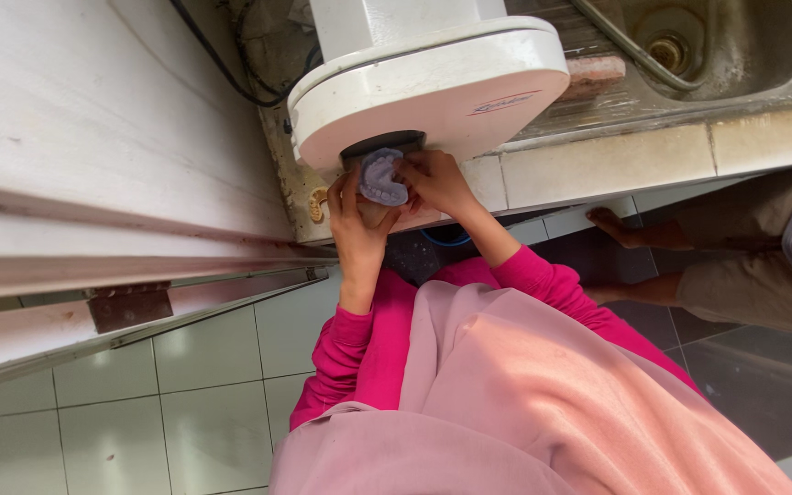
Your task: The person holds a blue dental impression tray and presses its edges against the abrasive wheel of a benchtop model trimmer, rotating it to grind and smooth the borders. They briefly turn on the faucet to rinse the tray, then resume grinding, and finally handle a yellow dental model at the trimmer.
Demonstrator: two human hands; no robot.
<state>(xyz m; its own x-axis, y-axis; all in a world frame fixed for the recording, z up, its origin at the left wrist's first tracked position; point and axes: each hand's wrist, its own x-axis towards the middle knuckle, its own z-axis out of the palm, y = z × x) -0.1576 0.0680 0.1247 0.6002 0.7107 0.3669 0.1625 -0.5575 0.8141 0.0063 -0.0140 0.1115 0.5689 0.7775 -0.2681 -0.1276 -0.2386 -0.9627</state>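
A pale lilac dental cast (381, 177) with a row of teeth is pressed against the dark opening under a white trimming machine (433, 87) on the counter. My left hand (357, 215) cups the cast from below and the left. My right hand (434, 180) grips it from the right, fingers on its top edge. Both arms wear bright pink sleeves, and a pink cloth hangs in front of me.
A steel sink (717, 50) with a drain and a hose lies to the right of the machine. The tiled counter edge (598, 165) runs below it. Another person's bare feet (625, 229) stand at the right. A white door (93, 137) fills the left.
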